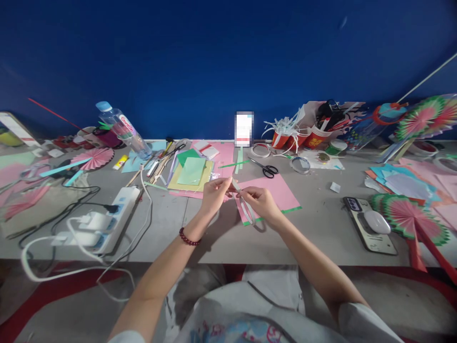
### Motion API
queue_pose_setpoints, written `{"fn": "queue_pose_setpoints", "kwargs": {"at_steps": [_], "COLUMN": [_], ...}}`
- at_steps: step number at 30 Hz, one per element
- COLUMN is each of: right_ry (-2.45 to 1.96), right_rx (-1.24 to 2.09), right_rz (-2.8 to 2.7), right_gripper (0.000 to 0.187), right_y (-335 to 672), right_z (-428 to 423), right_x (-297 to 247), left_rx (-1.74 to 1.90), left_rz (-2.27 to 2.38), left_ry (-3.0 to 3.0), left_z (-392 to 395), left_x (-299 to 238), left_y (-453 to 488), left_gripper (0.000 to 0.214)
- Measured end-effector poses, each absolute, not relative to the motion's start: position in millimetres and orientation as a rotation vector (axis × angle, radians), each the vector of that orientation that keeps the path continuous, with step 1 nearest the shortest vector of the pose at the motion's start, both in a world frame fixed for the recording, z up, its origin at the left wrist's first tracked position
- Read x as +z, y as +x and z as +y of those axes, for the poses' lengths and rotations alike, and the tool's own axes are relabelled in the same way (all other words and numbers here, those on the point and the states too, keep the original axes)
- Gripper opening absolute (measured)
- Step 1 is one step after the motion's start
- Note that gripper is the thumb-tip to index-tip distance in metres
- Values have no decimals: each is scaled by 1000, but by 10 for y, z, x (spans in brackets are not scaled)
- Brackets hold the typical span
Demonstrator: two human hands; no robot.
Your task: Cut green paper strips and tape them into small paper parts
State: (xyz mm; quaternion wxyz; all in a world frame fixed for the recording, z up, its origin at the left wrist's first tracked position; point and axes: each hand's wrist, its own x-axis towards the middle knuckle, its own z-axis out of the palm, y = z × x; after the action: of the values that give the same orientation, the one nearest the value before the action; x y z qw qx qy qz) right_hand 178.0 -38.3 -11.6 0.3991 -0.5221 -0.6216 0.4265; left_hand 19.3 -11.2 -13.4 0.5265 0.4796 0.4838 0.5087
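My left hand (216, 194), a dark red bead bracelet at its wrist, is closed in a pinch on a pale strip at the upper end of a narrow roll of tape (247, 212). Right beside it, my right hand (262, 202) has its fingers closed on the same roll, whose ring hangs below the fingertips. Beneath both hands lies a pink paper sheet (280, 193) with green strips along two edges. The fingers partly hide the tape. Black-handled scissors (269, 170) rest just beyond the sheet, apart from my hands.
Stacked coloured papers (191, 171) and thin sticks lie to the left, near a tilted water bottle (124, 128). A power strip (119, 214) with trailing cables sits at front left. Rightward are tape rolls (300, 165), red cups (317, 138), a phone (369, 233) and paper fans (416, 219).
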Motion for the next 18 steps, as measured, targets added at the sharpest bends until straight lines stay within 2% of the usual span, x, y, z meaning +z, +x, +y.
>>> {"fn": "queue_pose_setpoints", "kwargs": {"at_steps": [7, 18], "right_ry": [-1308, -1295], "right_rx": [1023, 1020], "right_rz": [-1600, -1580], "right_gripper": [29, 32], "right_y": [1764, 1766], "right_z": [-400, -405], "right_x": [-127, -123], "left_rx": [1223, 1220], "left_rz": [1077, 1081], "left_ry": [1176, 1244], "left_z": [-112, -120], "left_x": [-171, -160], "left_y": [203, 206], "left_gripper": [38, 27]}}
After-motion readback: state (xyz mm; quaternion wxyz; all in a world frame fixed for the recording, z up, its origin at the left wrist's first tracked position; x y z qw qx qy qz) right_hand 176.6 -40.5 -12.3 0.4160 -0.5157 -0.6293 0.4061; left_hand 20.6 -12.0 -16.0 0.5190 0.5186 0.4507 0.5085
